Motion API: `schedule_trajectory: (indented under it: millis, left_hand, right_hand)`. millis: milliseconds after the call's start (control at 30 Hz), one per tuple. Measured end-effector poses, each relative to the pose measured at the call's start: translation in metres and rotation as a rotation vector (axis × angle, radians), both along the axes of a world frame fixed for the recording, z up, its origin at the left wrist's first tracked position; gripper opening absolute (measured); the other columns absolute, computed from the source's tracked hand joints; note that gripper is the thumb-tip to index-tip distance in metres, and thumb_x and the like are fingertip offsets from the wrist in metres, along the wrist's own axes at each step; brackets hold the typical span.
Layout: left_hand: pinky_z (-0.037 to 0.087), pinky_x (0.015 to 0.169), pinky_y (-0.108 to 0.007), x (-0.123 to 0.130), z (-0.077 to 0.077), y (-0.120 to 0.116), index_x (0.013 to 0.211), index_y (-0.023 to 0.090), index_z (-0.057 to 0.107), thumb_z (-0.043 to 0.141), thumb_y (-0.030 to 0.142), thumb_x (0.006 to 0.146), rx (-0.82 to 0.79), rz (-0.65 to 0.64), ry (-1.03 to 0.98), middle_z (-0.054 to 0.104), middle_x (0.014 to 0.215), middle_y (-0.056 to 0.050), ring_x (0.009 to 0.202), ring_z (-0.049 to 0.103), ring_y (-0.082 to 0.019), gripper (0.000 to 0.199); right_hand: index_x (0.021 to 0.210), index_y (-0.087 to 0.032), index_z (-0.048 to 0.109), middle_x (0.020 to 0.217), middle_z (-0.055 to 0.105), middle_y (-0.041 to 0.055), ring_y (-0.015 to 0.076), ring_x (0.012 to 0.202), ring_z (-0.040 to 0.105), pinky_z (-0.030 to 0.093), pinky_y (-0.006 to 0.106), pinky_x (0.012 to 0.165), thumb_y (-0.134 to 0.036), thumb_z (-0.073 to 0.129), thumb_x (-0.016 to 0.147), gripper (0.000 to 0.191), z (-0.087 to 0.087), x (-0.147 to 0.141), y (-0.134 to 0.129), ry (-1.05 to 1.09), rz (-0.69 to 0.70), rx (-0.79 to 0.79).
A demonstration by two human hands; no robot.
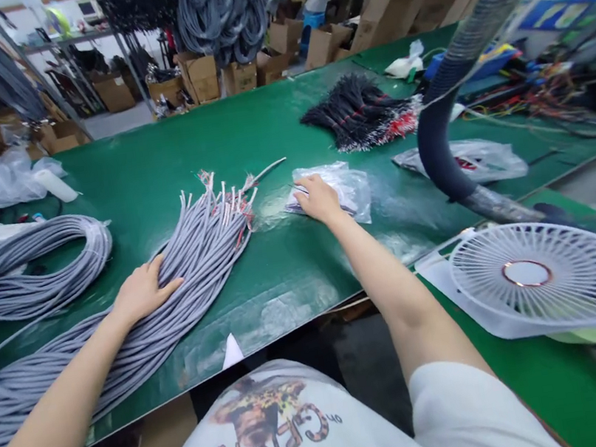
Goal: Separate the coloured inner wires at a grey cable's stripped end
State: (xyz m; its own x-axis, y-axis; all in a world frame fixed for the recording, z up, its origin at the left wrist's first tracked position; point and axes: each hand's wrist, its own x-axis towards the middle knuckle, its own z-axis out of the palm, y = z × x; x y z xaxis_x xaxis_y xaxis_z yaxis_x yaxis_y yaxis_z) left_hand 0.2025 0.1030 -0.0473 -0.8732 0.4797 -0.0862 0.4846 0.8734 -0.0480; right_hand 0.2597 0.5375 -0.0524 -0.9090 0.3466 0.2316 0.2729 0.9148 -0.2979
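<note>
Resting flat, the left hand lies palm down on the bundle of grey cables, fingers spread over the strands and not closed around any of them; it presses rather than grips. Head view, only view: bundle lies on the green table, running from the lower left edge up toward table centre, stripped ends with red and white cores fanned out just left of the right hand. Right hand is stretched forward onto a small clear plastic bag, fingertips bent down at the bag's near left edge; whether they have pinched anything inside, cannot tell, the fingertips hide it. A second grey coil sits well apart at far left. Black wire bundle farther back, another plastic bag to the right of it, white fan near the table's right edge, with a dark hose curving above it. Judgement: keeping the left palm firm on the strands should stop the loose ends scattering; right fingers likely do best working at the bag's opening rather than dragging the whole bag.
</note>
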Motion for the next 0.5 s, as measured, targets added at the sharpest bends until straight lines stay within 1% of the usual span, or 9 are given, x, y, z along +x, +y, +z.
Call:
schedule_trajectory:
  millis: [67,133,167,200,233,300,367,433,500]
  left_hand:
    - [0.043,0.087,-0.045,0.01,0.003,0.002,0.135,0.018,0.047,0.044,0.065,0.081,0.054,-0.002,0.105,0.062,0.116,-0.018,0.107,0.056,-0.037,0.072]
    - [0.04,0.091,-0.045,0.026,0.009,0.014,0.127,0.022,0.054,0.045,0.059,0.084,0.18,-0.056,0.226,0.06,0.122,-0.016,0.112,0.053,-0.036,0.057]
    - [0.04,0.091,-0.043,0.035,0.012,0.025,0.122,0.024,0.057,0.045,0.055,0.086,0.246,-0.11,0.257,0.061,0.12,-0.014,0.111,0.053,-0.034,0.049]
    - [0.04,0.091,-0.042,0.045,0.015,0.039,0.118,0.025,0.06,0.045,0.052,0.087,0.286,-0.188,0.248,0.063,0.114,-0.013,0.106,0.055,-0.031,0.043]
    - [0.04,0.089,-0.041,0.053,0.017,0.055,0.114,0.025,0.061,0.046,0.049,0.088,0.288,-0.279,0.214,0.065,0.107,-0.012,0.101,0.057,-0.029,0.039]
    - [0.041,0.082,-0.041,0.062,0.016,0.09,0.11,0.022,0.063,0.049,0.045,0.088,0.213,-0.403,0.17,0.065,0.099,-0.013,0.097,0.057,-0.03,0.035]
    - [0.04,0.078,-0.041,0.06,0.012,0.121,0.103,0.018,0.065,0.055,0.039,0.086,0.119,-0.433,0.168,0.063,0.095,-0.016,0.097,0.056,-0.032,0.029]
    - [0.04,0.076,-0.04,0.051,0.007,0.141,0.094,0.016,0.066,0.053,0.028,0.085,0.038,-0.435,0.171,0.063,0.093,-0.017,0.096,0.056,-0.032,0.02]
    - [0.041,0.074,-0.037,0.043,0.005,0.15,0.089,0.015,0.066,0.048,0.02,0.086,0.004,-0.423,0.17,0.063,0.091,-0.016,0.092,0.059,-0.029,0.018]
  right_hand:
    - [0.117,-0.018,0.063,0.11,0.064,0.0102,0.0211,0.099,0.058,0.043,0.031,0.084,-0.031,0.047,0.091,0.033,0.001,0.018,-0.008,0.019,0.045,-0.037]
    - [0.104,-0.018,0.068,0.099,0.069,0.0072,0.02,0.093,0.06,0.043,0.029,0.082,-0.031,0.049,0.09,0.027,-0.002,0.036,-0.019,0.029,0.124,-0.102]
    - [0.1,-0.018,0.07,0.097,0.07,0.0067,0.0198,0.091,0.061,0.044,0.029,0.081,-0.03,0.05,0.089,0.026,-0.005,0.044,-0.025,0.031,0.158,-0.137]
    - [0.098,-0.018,0.07,0.096,0.071,0.0066,0.0197,0.089,0.062,0.044,0.029,0.08,-0.03,0.051,0.088,0.025,-0.009,0.052,-0.032,0.031,0.18,-0.168]
    - [0.097,-0.018,0.07,0.097,0.071,0.0066,0.0197,0.089,0.063,0.044,0.028,0.079,-0.03,0.051,0.087,0.025,-0.012,0.059,-0.038,0.028,0.188,-0.195]
    - [0.095,-0.018,0.07,0.095,0.072,0.0067,0.02,0.087,0.064,0.044,0.028,0.077,-0.029,0.051,0.087,0.024,-0.019,0.07,-0.048,0.019,0.192,-0.246]
    - [0.09,-0.017,0.071,0.09,0.072,0.0064,0.0196,0.084,0.064,0.044,0.028,0.075,-0.028,0.05,0.087,0.024,-0.023,0.079,-0.055,0.025,0.193,-0.311]
    - [0.085,-0.017,0.07,0.086,0.072,0.0052,0.0181,0.078,0.064,0.044,0.027,0.073,-0.027,0.051,0.085,0.022,-0.025,0.086,-0.059,0.054,0.184,-0.414]
    - [0.082,-0.017,0.07,0.081,0.072,0.0035,0.0165,0.073,0.063,0.045,0.027,0.07,-0.027,0.052,0.083,0.02,-0.025,0.094,-0.062,0.099,0.154,-0.559]
